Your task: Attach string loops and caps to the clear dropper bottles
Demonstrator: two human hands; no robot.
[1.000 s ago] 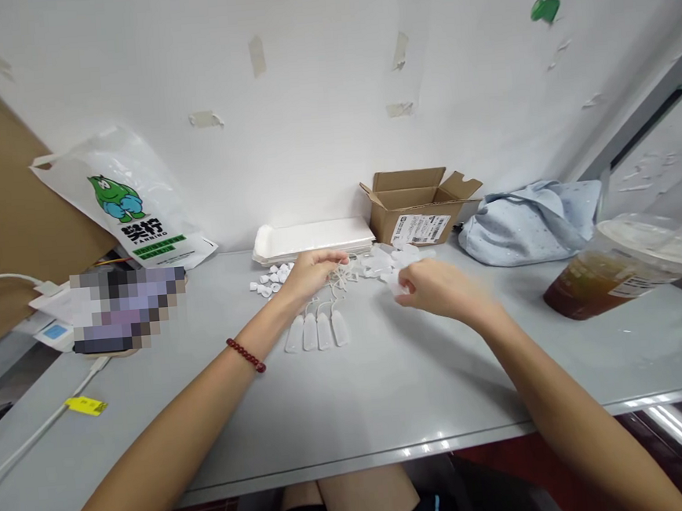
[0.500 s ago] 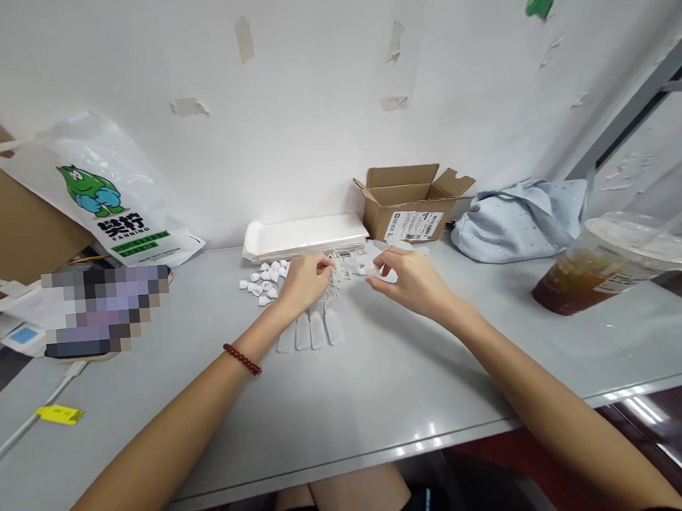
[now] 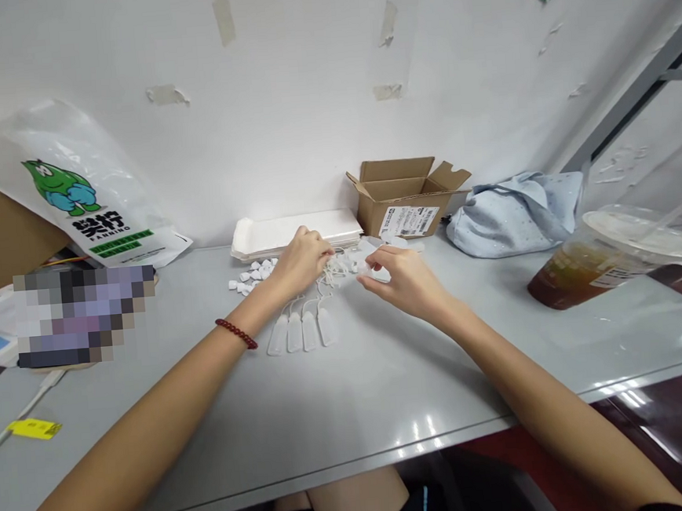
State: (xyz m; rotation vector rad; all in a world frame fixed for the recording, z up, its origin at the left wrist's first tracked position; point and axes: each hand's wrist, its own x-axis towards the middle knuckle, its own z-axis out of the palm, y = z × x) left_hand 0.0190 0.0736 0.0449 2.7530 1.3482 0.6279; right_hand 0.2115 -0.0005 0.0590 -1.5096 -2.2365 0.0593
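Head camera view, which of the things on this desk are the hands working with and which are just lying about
In hand:
left hand
right hand
white strings
clear tags
small white caps

Lying about:
cardboard box
iced drink cup
blue cloth
printed plastic bag
white trays

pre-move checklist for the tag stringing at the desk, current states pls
1. Left hand on the white strings: ok.
2. Right hand pinching a clear tag: ok, grip detail cannot tell.
3. Strung tags in a row, apart from both hands: ok.
4. Small white pieces within left reach: ok.
5. Drink cup tilted near the right forearm: not ok.
6. String threaded through the tag: cannot tell.
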